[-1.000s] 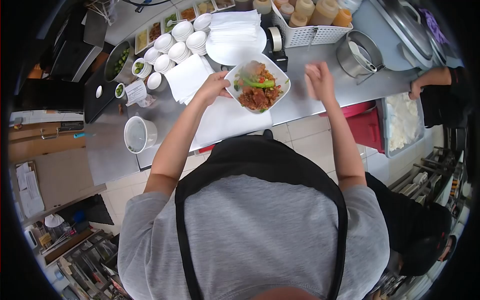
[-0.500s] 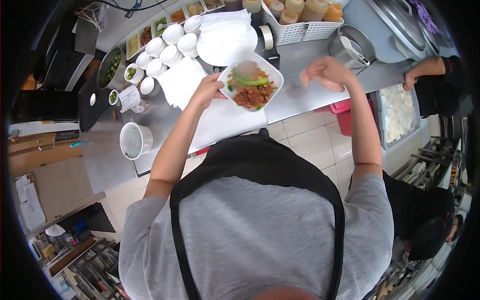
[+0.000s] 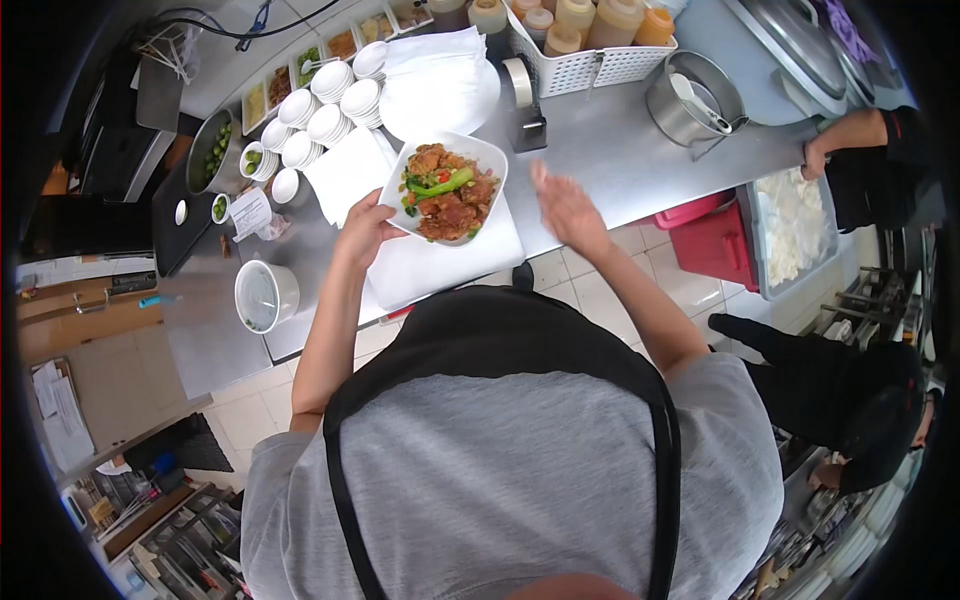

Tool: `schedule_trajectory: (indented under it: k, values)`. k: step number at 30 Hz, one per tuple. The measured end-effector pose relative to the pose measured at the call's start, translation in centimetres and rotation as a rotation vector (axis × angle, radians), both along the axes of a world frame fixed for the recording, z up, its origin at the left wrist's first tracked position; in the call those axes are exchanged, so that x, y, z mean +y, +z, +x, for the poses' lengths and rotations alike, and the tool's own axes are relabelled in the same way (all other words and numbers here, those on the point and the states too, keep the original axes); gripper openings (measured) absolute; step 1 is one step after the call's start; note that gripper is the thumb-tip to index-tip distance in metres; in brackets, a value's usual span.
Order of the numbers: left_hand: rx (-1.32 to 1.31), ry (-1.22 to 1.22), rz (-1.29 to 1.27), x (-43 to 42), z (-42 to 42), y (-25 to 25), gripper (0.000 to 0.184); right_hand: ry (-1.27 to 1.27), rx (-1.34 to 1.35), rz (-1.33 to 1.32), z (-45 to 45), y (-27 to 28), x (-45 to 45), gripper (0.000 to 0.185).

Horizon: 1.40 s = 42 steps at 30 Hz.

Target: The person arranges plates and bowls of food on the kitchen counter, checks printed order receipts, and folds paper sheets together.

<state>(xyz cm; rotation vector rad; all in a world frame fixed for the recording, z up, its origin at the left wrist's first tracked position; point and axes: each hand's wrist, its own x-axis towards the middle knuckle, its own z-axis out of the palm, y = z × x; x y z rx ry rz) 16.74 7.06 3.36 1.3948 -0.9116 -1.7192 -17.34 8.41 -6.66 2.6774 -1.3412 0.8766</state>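
My left hand [image 3: 366, 232] grips the left edge of a white bowl [image 3: 493, 157], which is held above the counter and a folded white cloth [image 3: 450, 268]. Browned pieces of food [image 3: 447, 215] fill the bowl, with a green vegetable [image 3: 443, 186] lying across them. To the right of the bowl, my right hand [image 3: 568, 207] is in the air, empty, its fingers stretched out and slightly blurred; it does not touch the bowl. White napkins [image 3: 345, 172] lie behind and to the left of the bowl.
Stacked white cups [image 3: 328, 124], a tape dispenser [image 3: 526, 110], a basket of sauce bottles [image 3: 592, 72] and a metal pot [image 3: 690, 105] stand along the counter. A white tub [image 3: 266, 296] is at left. One co-worker's hand [image 3: 815, 160] is near a tray [image 3: 795, 230]; another person [image 3: 850, 400] is lower right.
The bowl in my left hand has moved left and slightly down, nearer to me. My right hand has come left from near the metal pot, toward the bowl.
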Motion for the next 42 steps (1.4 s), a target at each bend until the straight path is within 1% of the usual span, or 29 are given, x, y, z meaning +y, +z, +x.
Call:
schedule_trajectory:
  k: [1, 3, 5, 7, 8, 9, 10, 11, 12, 13, 14, 15, 17, 20, 22, 24, 25, 27, 28, 30, 31, 33, 34, 36, 37, 39, 40, 41, 42]
  values:
    - [0.001, 0.006, -0.004, 0.2, -0.4, 0.2, 0.037, 0.147, -0.085, -0.025, -0.5, 0.0, 1.5, 0.029]
    - [0.026, -0.022, 0.006, 0.2, -1.9, 0.8, 0.039, 0.191, -0.241, 0.37, -1.7, 0.6, 3.6, 0.022]
    - [0.027, -0.071, 0.034, 0.3, -3.4, 0.9, 0.04, -0.079, -0.612, 0.821, -2.3, 1.7, 3.4, 0.024]
    - [0.066, -0.118, 0.018, 0.5, -4.9, 0.7, 0.036, -0.155, -1.417, 1.058, -1.4, 1.7, 0.9, 0.03]
    - [0.115, -0.138, 0.011, 0.7, -6.0, 1.2, 0.033, -0.019, -1.534, 1.009, 0.0, 3.0, -0.2, 0.033]
    - [0.146, -0.19, 0.017, 0.6, -6.5, 0.9, 0.035, 0.111, -1.655, 0.968, 1.6, 5.0, -0.9, 0.036]
    - [0.139, -0.211, 0.035, 0.4, -7.7, 0.2, 0.036, 0.263, -1.716, 1.098, 3.4, 6.3, -1.6, 0.04]
    - [0.193, -0.153, 0.027, 0.6, -8.5, 0.6, 0.036, 0.405, -1.775, 1.224, 4.9, 7.1, -1.8, 0.044]
    - [0.258, -0.132, 0.026, 0.4, -8.9, 0.1, 0.038, 0.482, -1.915, 1.345, 5.2, 5.1, -1.0, 0.05]
    - [0.261, -0.107, 0.042, 0.2, -8.9, -0.2, 0.039, 0.42, -1.999, 1.43, 5.3, 3.9, -1.2, 0.052]
    - [0.278, -0.087, 0.039, 0.3, -8.8, 0.2, 0.039, 0.182, -2.091, 1.485, 5.9, 5.4, 0.2, 0.049]
    - [0.299, -0.073, 0.041, 0.5, -8.7, 0.5, 0.039, 0.206, -2.067, 1.514, 5.0, 5.9, 0.5, 0.049]
    - [0.309, -0.021, 0.011, 0.9, -8.0, 0.8, 0.04, 0.201, -1.399, 1.345, 2.7, 6.2, 0.1, 0.046]
    - [0.297, 0.067, -0.024, 1.5, -5.5, 1.5, 0.04, 0.199, -0.478, 0.94, 1.5, 7.1, -1.7, 0.045]
    - [0.258, 0.144, -0.041, 2.4, -3.2, 2.1, 0.041, -0.294, 0.126, 1.104, 2.8, 16.5, -3.4, 0.041]
    - [0.241, 0.272, -0.042, 3.6, 0.0, 2.1, 0.038, -0.073, -1.028, 0.844, -4.8, 7.0, -4.5, 0.037]
    - [0.222, 0.337, -0.047, 4.4, 1.9, 2.3, 0.037, -0.06, -1.023, 0.848, -5.5, 7.1, -5.6, 0.037]
    - [0.228, 0.485, -0.018, 6.9, 5.8, 4.4, 0.04, -0.279, -0.048, -0.02, -5.5, 8.5, -6.9, 0.032]
    - [0.233, 0.526, -0.055, 7.8, 8.1, 4.6, 0.041, -0.27, -0.049, -0.025, -4.3, 9.3, -7.2, 0.032]
    - [0.221, 0.631, -0.115, 10.0, 13.2, 4.8, 0.043, -0.174, -0.494, 0.377, -0.4, 11.0, -7.3, 0.03]
    - [0.202, 0.694, -0.143, 11.2, 15.7, 4.9, 0.044, -0.173, -0.492, 0.375, 2.5, 12.2, -7.0, 0.03]
    - [0.171, 0.806, -0.251, 13.6, 20.0, 6.2, 0.042, 0.018, -0.442, 0.49, 10.1, 15.2, -5.9, 0.029]
    - [0.18, 0.808, -0.253, 14.8, 22.6, 6.1, 0.042, 0.144, -0.387, 0.448, 13.9, 16.6, -5.5, 0.028]
    - [0.149, 0.94, -0.257, 17.0, 28.0, 5.2, 0.045, 0.359, -0.311, 0.409, 21.7, 19.1, -4.5, 0.027]
    - [0.153, 0.941, -0.259, 17.9, 30.5, 4.5, 0.045, 0.447, -0.29, 0.417, 25.7, 20.1, -3.9, 0.026]
    - [0.006, 1.038, -0.257, 19.9, 35.6, 2.2, 0.042, 0.623, -0.284, 0.301, 33.9, 21.2, -3.2, 0.024]
    - [-0.029, 1.076, -0.244, 20.7, 38.3, 0.1, 0.039, 0.682, -0.308, 0.296, 38.4, 21.2, -3.1, 0.024]
    - [-0.025, 1.072, -0.237, 21.2, 40.3, -1.3, 0.039, 0.738, -0.33, 0.297, 42.6, 21.0, -3.1, 0.023]
    - [0.028, 1.153, -0.201, 21.6, 41.8, -2.6, 0.038, 0.766, -0.283, 0.303, 46.9, 20.6, -3.0, 0.023]
